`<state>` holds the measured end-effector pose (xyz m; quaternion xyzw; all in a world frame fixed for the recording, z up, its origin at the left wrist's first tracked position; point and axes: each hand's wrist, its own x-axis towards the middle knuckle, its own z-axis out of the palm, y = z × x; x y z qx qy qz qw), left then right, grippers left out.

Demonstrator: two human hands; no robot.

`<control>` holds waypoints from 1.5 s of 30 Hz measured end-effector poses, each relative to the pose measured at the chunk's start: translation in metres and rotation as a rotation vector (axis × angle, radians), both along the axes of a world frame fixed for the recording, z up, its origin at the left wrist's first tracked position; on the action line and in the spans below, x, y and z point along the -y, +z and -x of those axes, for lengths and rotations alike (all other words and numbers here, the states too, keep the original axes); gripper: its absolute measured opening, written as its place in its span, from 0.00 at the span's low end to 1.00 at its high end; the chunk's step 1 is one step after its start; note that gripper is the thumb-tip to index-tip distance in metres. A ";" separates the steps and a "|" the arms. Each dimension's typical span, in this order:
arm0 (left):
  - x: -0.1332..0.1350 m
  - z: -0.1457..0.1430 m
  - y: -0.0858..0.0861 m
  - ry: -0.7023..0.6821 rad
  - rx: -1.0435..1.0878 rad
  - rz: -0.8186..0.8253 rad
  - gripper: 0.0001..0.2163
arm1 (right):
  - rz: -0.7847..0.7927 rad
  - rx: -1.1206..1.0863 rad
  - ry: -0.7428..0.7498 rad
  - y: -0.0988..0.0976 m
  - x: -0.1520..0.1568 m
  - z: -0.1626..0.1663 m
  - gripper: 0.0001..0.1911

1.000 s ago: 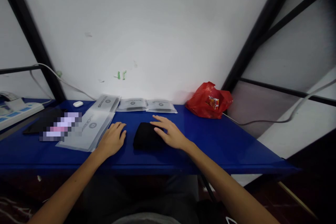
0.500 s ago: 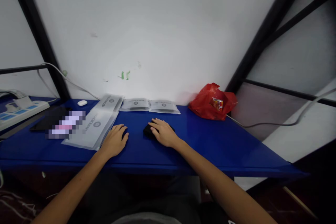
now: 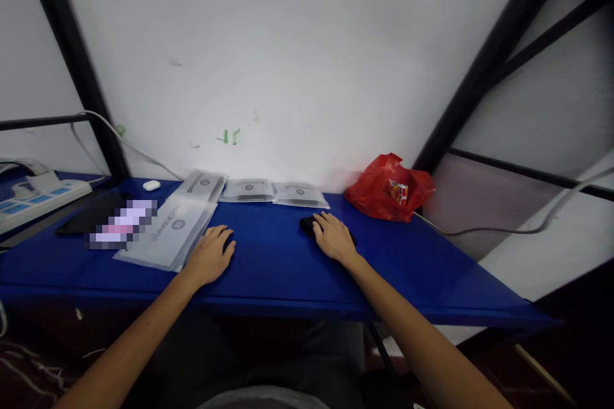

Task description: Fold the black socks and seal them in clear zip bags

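R hand (image 3: 334, 236), fingers spread on blk item (image 3: 308, 226), prob. needs even pressure; L hand (image 3: 210, 255) loosely uncurled by bags (image 3: 163, 236).

A crumpled red plastic bag (image 3: 378, 198) is sitting at the back right of the blue surface (image 3: 268, 268), and a printed packet (image 3: 398, 192) is showing at its front. A grey cable (image 3: 503, 229) is trailing off rightward beside it. On the left, a white power strip (image 3: 71, 192) is lying near a dark flat slab (image 3: 79, 222), and a small white case (image 3: 151, 185) is resting before the green-marked wall (image 3: 297, 77).
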<state>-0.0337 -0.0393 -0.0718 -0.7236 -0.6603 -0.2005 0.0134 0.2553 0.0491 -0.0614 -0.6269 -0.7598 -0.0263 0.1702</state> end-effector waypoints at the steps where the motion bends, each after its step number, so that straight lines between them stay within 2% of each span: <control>1: 0.000 0.000 -0.001 0.001 -0.001 -0.006 0.18 | 0.011 0.012 -0.012 0.001 0.001 0.001 0.23; 5: -0.001 0.000 -0.004 -0.014 0.008 -0.047 0.17 | 0.025 0.039 -0.031 0.002 0.003 0.003 0.23; 9: 0.000 0.000 -0.001 -0.007 0.023 -0.199 0.15 | 0.020 0.047 -0.034 0.002 0.004 0.003 0.23; 14: -0.001 0.012 0.013 0.149 -0.122 -0.304 0.15 | 0.003 0.053 -0.024 0.001 0.004 0.002 0.23; 16: -0.001 0.019 0.018 0.253 -0.192 -0.267 0.15 | 0.002 0.048 -0.024 0.001 0.004 0.002 0.23; 19: 0.000 0.029 0.021 0.354 -0.245 -0.108 0.16 | 0.007 0.042 -0.024 0.000 0.003 0.002 0.23; 22: -0.001 0.036 0.021 0.352 -0.246 0.041 0.15 | 0.005 0.048 -0.021 0.000 0.003 0.002 0.23; 26: -0.002 0.042 0.026 0.351 -0.218 0.143 0.15 | 0.003 0.057 -0.018 0.001 0.004 0.001 0.23; 29: 0.004 0.031 0.031 0.279 -0.208 0.194 0.14 | 0.004 0.064 -0.015 0.002 0.005 0.002 0.23; 31: 0.013 0.012 0.034 0.127 -0.201 0.219 0.12 | 0.002 0.063 -0.010 0.002 0.006 0.002 0.23; 33: 0.023 -0.013 0.037 -0.102 -0.189 0.215 0.10 | 0.000 0.052 -0.010 0.001 0.005 0.002 0.23; 34: 0.028 -0.025 0.038 -0.174 -0.198 0.194 0.10 | -0.002 0.044 -0.008 0.001 0.005 0.001 0.23; 37: 0.032 -0.052 0.041 -0.207 -0.294 0.069 0.10 | -0.032 0.008 0.012 -0.002 0.001 -0.003 0.22; 40: 0.025 -0.059 0.043 -0.175 -0.354 -0.092 0.13 | -0.203 -0.093 0.082 0.001 0.003 -0.005 0.20; 43: 0.014 -0.054 0.045 -0.134 -0.330 -0.178 0.12 | -0.498 -0.225 0.254 0.012 0.024 0.006 0.15; 45: 0.008 -0.050 0.046 -0.141 -0.291 -0.196 0.11 | -0.583 -0.241 0.452 0.021 0.048 0.021 0.13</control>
